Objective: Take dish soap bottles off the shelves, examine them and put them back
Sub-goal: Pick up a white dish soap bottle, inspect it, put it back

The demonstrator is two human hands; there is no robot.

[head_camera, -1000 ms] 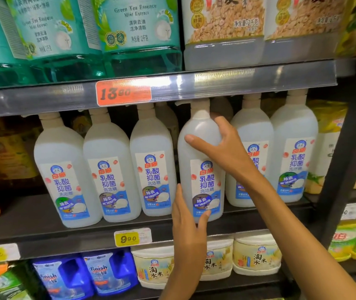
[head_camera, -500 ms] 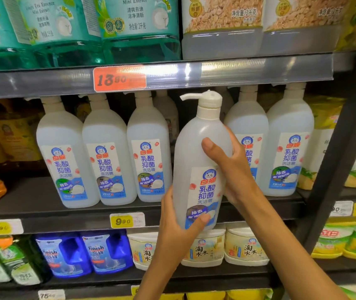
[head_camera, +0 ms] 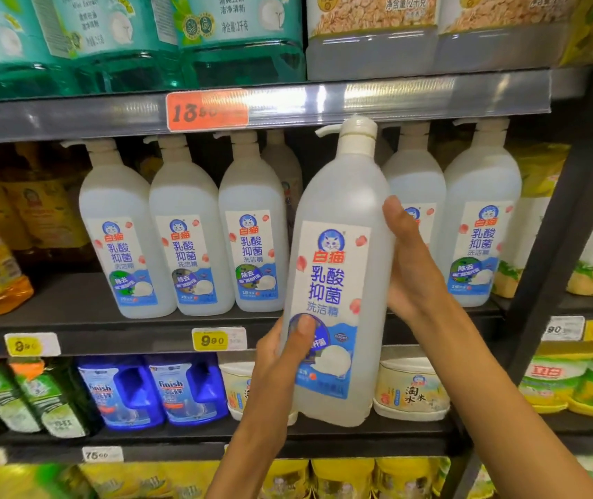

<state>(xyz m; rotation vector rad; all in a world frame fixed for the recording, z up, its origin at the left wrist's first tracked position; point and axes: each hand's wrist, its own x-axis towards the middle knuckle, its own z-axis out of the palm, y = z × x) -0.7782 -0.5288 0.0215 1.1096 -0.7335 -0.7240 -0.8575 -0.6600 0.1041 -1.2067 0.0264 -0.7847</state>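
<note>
step: examine | you hold white pump bottle point(head_camera: 338, 268) off the shelf point(head_camera: 82, 325), near upright, top tipped right | left hand point(head_camera: 284, 358) grips low front, right hand point(head_camera: 410, 268) clasps right side | its gap in the row lies straight behind

The tall milky-white translucent plastic pump bottle point(head_camera: 338, 210) looked smooth and faintly matt, its blue-and-white paper label point(head_camera: 329, 282) glossy. The grey shelf-edge strip point(head_camera: 395, 99) was shiny clear plastic; the dark shelf board point(head_camera: 71, 311) seemed matt.
</note>
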